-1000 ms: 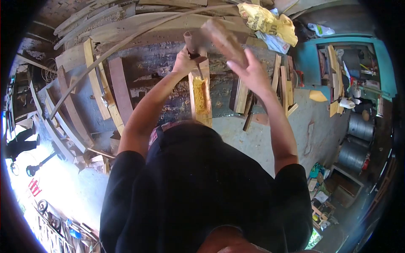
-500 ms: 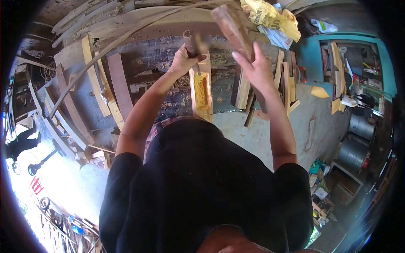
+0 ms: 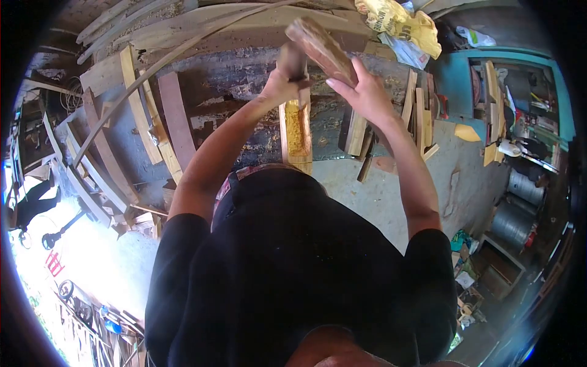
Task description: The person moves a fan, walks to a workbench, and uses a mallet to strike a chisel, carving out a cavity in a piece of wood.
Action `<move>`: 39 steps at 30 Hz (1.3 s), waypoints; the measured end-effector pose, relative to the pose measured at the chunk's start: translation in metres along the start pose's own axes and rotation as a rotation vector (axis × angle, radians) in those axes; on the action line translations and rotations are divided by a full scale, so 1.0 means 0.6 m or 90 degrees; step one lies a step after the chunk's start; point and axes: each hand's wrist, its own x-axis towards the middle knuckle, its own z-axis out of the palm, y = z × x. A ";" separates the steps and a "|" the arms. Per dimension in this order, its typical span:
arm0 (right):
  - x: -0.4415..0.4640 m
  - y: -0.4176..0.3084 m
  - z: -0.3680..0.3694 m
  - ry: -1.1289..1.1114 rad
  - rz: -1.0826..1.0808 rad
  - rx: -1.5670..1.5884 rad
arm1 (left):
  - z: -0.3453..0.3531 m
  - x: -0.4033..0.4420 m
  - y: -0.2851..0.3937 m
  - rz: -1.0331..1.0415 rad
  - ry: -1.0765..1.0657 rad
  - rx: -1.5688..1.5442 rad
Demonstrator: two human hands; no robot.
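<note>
Hollowed wood block (image 3: 298,139) lies on dark tabletop (image 3: 223,78), near end closest to the black shirt (image 3: 299,257), yellowish recess up. L hand (image 3: 282,87) is wrapped round a brown, blurred tool handle (image 3: 292,59) over the block's far end; tip not visible. R hand (image 3: 369,95) grips a thick wood billet (image 3: 324,51), far end up by the handle; can't tell if touching. Step in hand: prob. cutting the recess w/ a struck tool. Next blow'd call for steady L grip & square hit. Farther off: yellow sack (image 3: 402,27).
</note>
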 end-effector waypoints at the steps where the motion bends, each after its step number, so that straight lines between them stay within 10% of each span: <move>1: 0.010 -0.012 -0.026 0.004 -0.011 -0.001 | -0.005 -0.006 -0.013 0.078 0.014 -0.030; 3: 0.012 -0.046 -0.087 -0.183 0.181 0.111 | -0.008 0.001 -0.031 0.091 0.021 -0.065; 4: 0.007 -0.036 -0.076 0.028 0.049 0.159 | -0.005 -0.005 -0.041 0.053 0.001 -0.050; 9: -0.001 -0.122 -0.188 0.140 0.078 0.377 | 0.009 -0.024 0.021 0.078 -0.046 0.078; 14: -0.010 -0.129 -0.188 0.233 -0.045 0.367 | 0.015 -0.041 0.058 0.121 -0.046 0.058; 21: -0.010 -0.049 -0.114 -0.041 0.071 0.175 | 0.015 -0.030 0.085 0.141 -0.091 0.026; 26: -0.006 -0.089 -0.169 0.206 0.035 0.331 | 0.016 -0.033 0.103 0.084 -0.144 0.110; 29: -0.004 -0.029 -0.076 -0.086 0.158 0.102 | 0.041 0.018 0.011 0.151 -0.116 -0.040; 33: 0.000 -0.023 -0.098 -0.120 0.181 0.149 | -0.004 0.005 0.060 0.060 -0.052 0.061; 39: 0.011 -0.034 -0.099 0.079 0.108 0.297 | 0.036 0.002 0.046 0.089 -0.050 -0.030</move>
